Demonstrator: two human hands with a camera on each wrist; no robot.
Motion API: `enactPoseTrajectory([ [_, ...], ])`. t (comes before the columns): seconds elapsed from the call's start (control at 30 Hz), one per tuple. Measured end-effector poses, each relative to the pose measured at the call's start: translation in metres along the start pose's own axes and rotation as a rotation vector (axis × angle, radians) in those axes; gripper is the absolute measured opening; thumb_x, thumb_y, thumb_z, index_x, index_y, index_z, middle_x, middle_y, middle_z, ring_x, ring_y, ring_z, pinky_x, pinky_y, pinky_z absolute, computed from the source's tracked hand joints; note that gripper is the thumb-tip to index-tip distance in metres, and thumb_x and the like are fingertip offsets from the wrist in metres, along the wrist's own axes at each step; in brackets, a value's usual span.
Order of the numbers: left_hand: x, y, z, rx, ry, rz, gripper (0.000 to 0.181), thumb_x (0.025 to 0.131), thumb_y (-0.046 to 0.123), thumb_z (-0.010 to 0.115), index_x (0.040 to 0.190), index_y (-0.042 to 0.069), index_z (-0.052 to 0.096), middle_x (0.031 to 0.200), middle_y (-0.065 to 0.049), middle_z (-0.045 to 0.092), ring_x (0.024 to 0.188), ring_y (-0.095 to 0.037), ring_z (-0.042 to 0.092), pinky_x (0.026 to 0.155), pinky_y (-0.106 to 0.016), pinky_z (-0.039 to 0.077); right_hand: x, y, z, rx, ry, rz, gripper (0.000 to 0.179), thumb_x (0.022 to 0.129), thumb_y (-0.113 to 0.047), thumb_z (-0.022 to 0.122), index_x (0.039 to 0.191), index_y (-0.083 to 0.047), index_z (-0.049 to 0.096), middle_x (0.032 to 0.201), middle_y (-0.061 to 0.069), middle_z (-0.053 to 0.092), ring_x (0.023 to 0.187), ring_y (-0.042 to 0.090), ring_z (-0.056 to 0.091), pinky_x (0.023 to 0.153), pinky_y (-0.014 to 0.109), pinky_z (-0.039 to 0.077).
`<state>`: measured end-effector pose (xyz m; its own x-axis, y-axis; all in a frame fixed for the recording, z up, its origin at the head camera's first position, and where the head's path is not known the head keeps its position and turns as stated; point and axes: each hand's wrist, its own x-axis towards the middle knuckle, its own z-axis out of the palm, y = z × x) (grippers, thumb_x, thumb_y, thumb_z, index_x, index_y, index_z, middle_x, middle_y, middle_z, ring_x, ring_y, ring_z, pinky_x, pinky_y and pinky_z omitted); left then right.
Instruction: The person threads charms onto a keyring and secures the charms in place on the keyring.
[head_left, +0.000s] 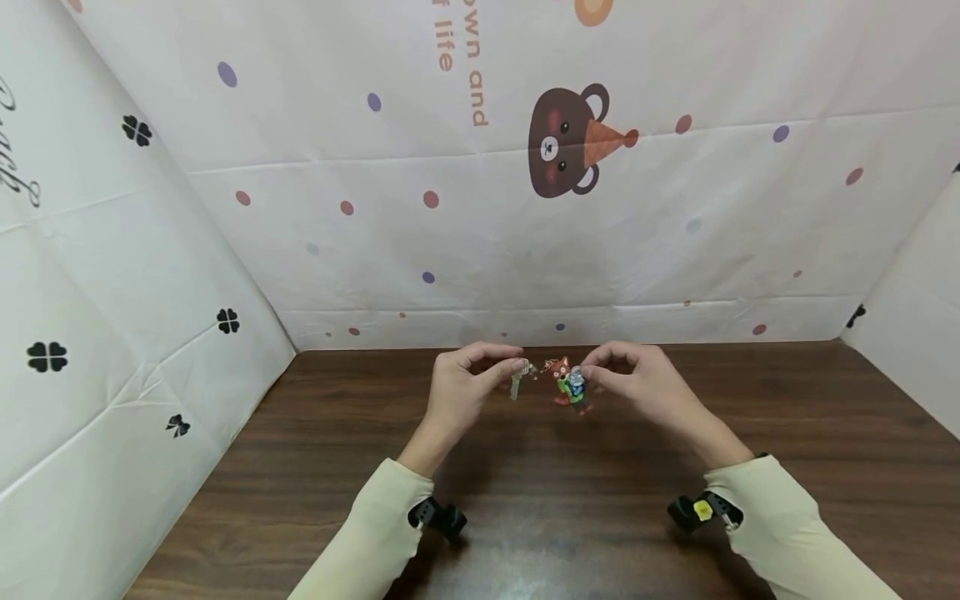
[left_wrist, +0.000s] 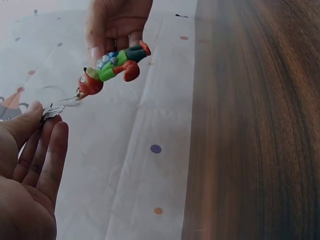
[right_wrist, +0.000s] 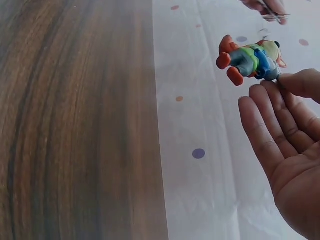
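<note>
My left hand [head_left: 459,387] pinches a silver key [head_left: 515,387] between thumb and fingertips, its blade pointing down in the head view. To its right, my right hand [head_left: 651,385] pinches the side of a fox figurine [head_left: 562,385] with thumb and index finger. The fox is orange-red with a green top and dark trousers, and a small blue-and-grey figure is attached to it. A thin chain runs from the fox's head towards the key, as the left wrist view shows. Both things are held up off the table. The left fingers partly hide the key's head.
A dark brown wooden table [head_left: 315,467] lies beneath both hands. Behind it stands a white cloth [head_left: 480,242] with dots and a printed bear. Another white cloth [head_left: 97,275] with black clovers borders the left side. Each wrist wears a black strapped camera.
</note>
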<state>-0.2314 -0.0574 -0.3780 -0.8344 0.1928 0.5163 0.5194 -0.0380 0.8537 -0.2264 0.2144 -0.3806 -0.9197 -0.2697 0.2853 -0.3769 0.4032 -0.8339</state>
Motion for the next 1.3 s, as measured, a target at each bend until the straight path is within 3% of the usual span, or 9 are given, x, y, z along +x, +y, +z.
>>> enactPoseTrajectory([
  [0.17, 0.0, -0.004, -0.002, 0.026, -0.009, -0.026, 0.013, 0.093, -0.001, 0.08, 0.106, -0.005, 0.08, 0.099, -0.015, 0.078, 0.078, -0.014, 0.072, 0.073, -0.046, 0.064, 0.002, 0.0, -0.004, 0.017, 0.016, 0.013, 0.013, 0.103, -0.016, 0.073, 0.106, -0.003, 0.075, 0.094, 0.009, 0.076, 0.085, 0.028, 0.074, 0.076, 0.036, 0.062],
  [0.27, -0.001, -0.007, -0.003, 0.044, -0.003, -0.047, 0.014, 0.093, -0.002, 0.08, 0.107, -0.005, 0.08, 0.099, -0.016, 0.078, 0.077, -0.014, 0.071, 0.07, -0.034, 0.063, 0.003, 0.001, -0.005, 0.025, 0.024, 0.034, 0.016, 0.104, -0.018, 0.073, 0.107, -0.003, 0.075, 0.095, 0.01, 0.075, 0.085, 0.026, 0.073, 0.075, 0.033, 0.061],
  [0.33, -0.001, -0.009, -0.004, 0.057, 0.004, -0.067, 0.014, 0.093, -0.001, 0.08, 0.107, -0.005, 0.08, 0.099, -0.016, 0.078, 0.076, -0.014, 0.071, 0.07, -0.033, 0.063, 0.003, 0.001, -0.006, 0.029, 0.028, 0.043, 0.017, 0.104, -0.019, 0.073, 0.108, -0.002, 0.075, 0.096, 0.011, 0.075, 0.086, 0.028, 0.073, 0.075, 0.034, 0.061],
  [0.53, 0.0, -0.016, -0.006, 0.12, 0.013, -0.119, 0.014, 0.093, 0.001, 0.082, 0.105, -0.005, 0.081, 0.099, -0.014, 0.079, 0.076, -0.026, 0.074, 0.072, -0.041, 0.064, 0.005, 0.007, -0.007, 0.051, 0.03, 0.057, 0.017, 0.104, -0.017, 0.073, 0.107, 0.0, 0.075, 0.097, 0.012, 0.075, 0.091, 0.04, 0.073, 0.077, 0.034, 0.061],
  [0.7, -0.001, -0.021, -0.007, 0.215, -0.019, -0.154, 0.012, 0.095, 0.002, 0.08, 0.106, 0.001, 0.083, 0.099, -0.008, 0.08, 0.076, -0.031, 0.076, 0.074, -0.049, 0.063, 0.005, 0.013, -0.006, 0.064, 0.023, 0.102, 0.018, 0.103, -0.017, 0.073, 0.107, 0.001, 0.074, 0.098, 0.011, 0.075, 0.089, 0.029, 0.074, 0.081, 0.04, 0.062],
  [0.83, -0.003, -0.024, -0.005, 0.281, -0.051, -0.168, 0.01, 0.095, 0.002, 0.079, 0.104, 0.003, 0.083, 0.096, -0.007, 0.08, 0.078, -0.032, 0.077, 0.071, -0.046, 0.063, 0.005, 0.018, -0.003, 0.084, 0.009, 0.138, 0.02, 0.103, -0.017, 0.074, 0.108, 0.003, 0.074, 0.098, 0.012, 0.075, 0.089, 0.024, 0.074, 0.084, 0.046, 0.062],
  [0.97, -0.005, -0.027, -0.002, 0.277, -0.073, -0.198, 0.01, 0.094, -0.002, 0.078, 0.103, -0.001, 0.082, 0.092, -0.01, 0.079, 0.076, -0.034, 0.077, 0.071, -0.047, 0.064, 0.004, 0.022, -0.001, 0.132, -0.012, 0.167, 0.02, 0.104, -0.013, 0.072, 0.109, 0.006, 0.072, 0.099, 0.014, 0.074, 0.09, 0.025, 0.075, 0.084, 0.048, 0.062],
  [1.1, -0.005, -0.031, -0.001, 0.256, -0.083, -0.254, 0.012, 0.093, -0.005, 0.078, 0.105, -0.004, 0.08, 0.092, -0.011, 0.079, 0.075, -0.028, 0.077, 0.074, -0.05, 0.063, 0.004, 0.026, 0.003, 0.153, -0.037, 0.205, 0.018, 0.104, -0.01, 0.069, 0.109, 0.007, 0.072, 0.102, 0.015, 0.073, 0.09, 0.026, 0.075, 0.085, 0.049, 0.062],
  [1.3, -0.006, -0.04, -0.002, 0.208, -0.069, -0.33, 0.012, 0.092, -0.007, 0.077, 0.104, -0.007, 0.079, 0.095, -0.016, 0.079, 0.08, -0.025, 0.078, 0.075, -0.041, 0.064, 0.006, 0.03, 0.008, 0.143, -0.035, 0.276, 0.015, 0.105, -0.008, 0.067, 0.108, 0.006, 0.072, 0.104, 0.014, 0.075, 0.092, 0.025, 0.075, 0.084, 0.045, 0.062],
])
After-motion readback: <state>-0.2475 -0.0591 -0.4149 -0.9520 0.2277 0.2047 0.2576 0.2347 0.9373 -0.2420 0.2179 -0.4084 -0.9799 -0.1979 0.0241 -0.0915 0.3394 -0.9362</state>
